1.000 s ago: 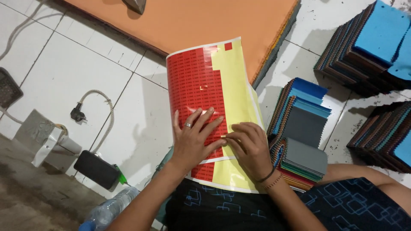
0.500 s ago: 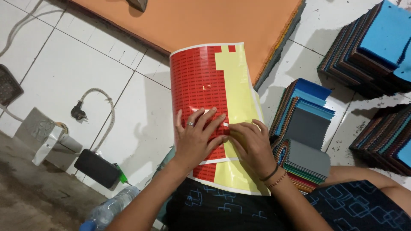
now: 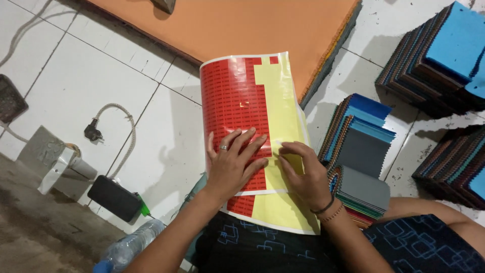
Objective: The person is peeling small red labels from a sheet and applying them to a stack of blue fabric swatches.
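Red-and-yellow sticker sheet (image 3: 255, 136), curled, across lap. Left hand (image 3: 233, 164) flat, fingers spread, pressing red labels. Right hand (image 3: 303, 174) pinching at label edge. Risks: torn label, creased backing, slippage.

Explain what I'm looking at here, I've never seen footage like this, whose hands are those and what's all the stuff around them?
There is no machine here: one camera worn on a person's head looks down at their own two bare hands. The person sits on a white tiled floor with a curled sticker sheet on their lap, red labels on yellow backing. The left hand, wearing a ring, lies flat on the red part; the right hand picks at the edge where red meets yellow. To the right stand stacks of fabric swatches, blue and grey on top. Ahead lies an orange foam slab. To the left are a plug with cord, a black phone and a plastic bottle.
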